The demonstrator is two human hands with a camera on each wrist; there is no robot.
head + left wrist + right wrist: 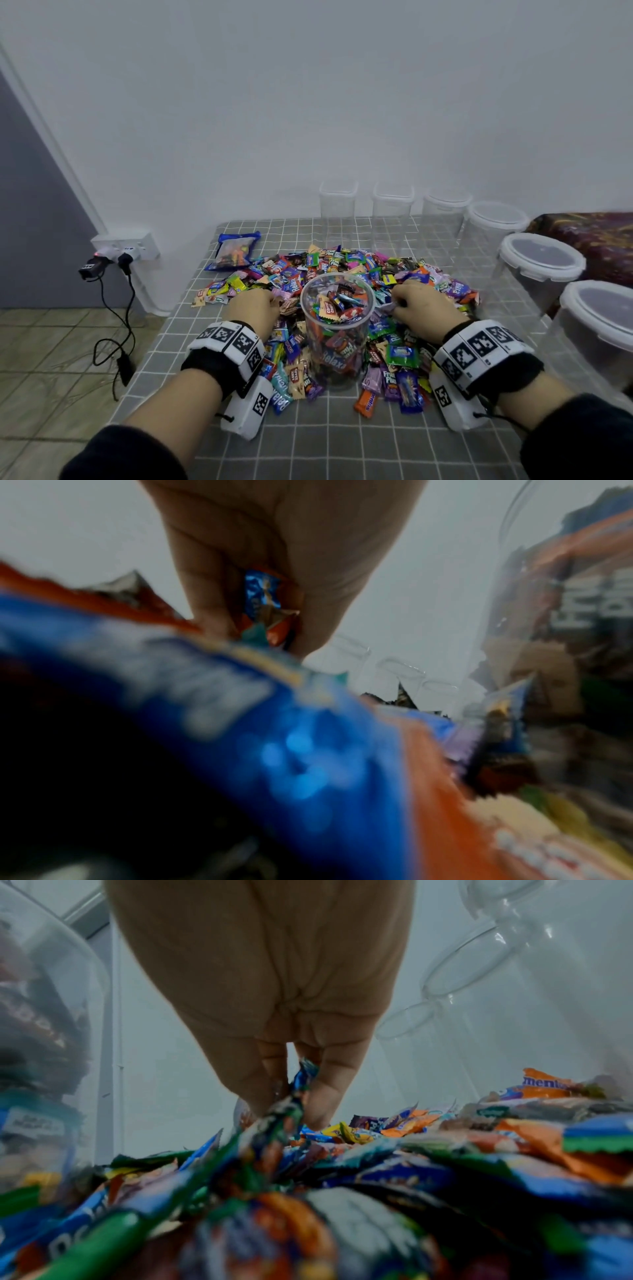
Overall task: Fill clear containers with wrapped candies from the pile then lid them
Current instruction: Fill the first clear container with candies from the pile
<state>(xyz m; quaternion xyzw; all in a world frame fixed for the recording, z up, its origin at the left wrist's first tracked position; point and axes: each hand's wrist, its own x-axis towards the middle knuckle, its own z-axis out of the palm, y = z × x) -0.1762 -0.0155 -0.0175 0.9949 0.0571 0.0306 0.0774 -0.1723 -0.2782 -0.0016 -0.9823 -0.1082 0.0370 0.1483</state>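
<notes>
A tall clear round container, open at the top and mostly full of wrapped candies, stands in the middle of the candy pile on the grey checked table. My left hand sits on the pile just left of the container, its curled fingers holding blue and orange wrapped candies. My right hand sits just right of the container and its fingers pinch wrapped candies out of the pile. The container wall shows at the right of the left wrist view.
Several empty clear containers line the far table edge by the wall; two lidded tubs stand on the right. A blue candy bag lies at the far left. The table's left edge drops to a tiled floor with a wall socket and cables.
</notes>
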